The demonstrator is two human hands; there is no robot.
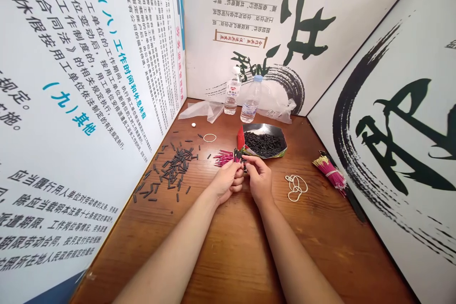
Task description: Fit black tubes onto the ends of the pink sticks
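Observation:
My left hand [230, 181] is closed round a small bunch of pink sticks with black tips [236, 156], held just above the wooden table [235, 247]. My right hand [260, 176] pinches at the same bunch from the right, fingers curled. More loose pink sticks [223, 157] lie on the table just beyond my left hand. A dark tray of black tubes [265, 143] sits right behind both hands.
Several black tubes [174, 168] lie scattered at the left. A tied bundle of pink sticks [329, 173] lies at the right by the wall. Rubber bands [296, 187] rest right of my hands, one band [210, 137] farther back. Two water bottles [232, 91] and plastic bags [204, 109] stand in the corner.

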